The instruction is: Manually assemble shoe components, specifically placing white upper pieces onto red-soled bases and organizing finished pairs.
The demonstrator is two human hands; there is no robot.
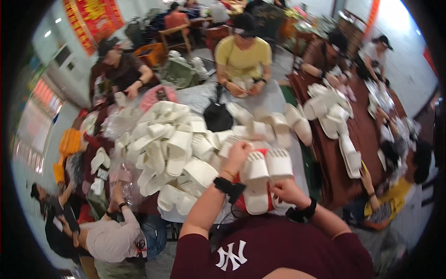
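While my left hand (240,151) pinches the top of a white slipper (255,166), my right hand (287,189) curls under it by the slipper pile (172,149); I should grip firmly.

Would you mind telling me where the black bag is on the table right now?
In the head view the black bag sits at the far middle of the table, just behind the pile of white slippers and in front of the person in the yellow shirt.

We see white slippers (267,165) with ridged soles over something red (241,202), our maroon shirt (274,249) with a white emblem, black wristbands (228,187), and a dark brown table (367,135).
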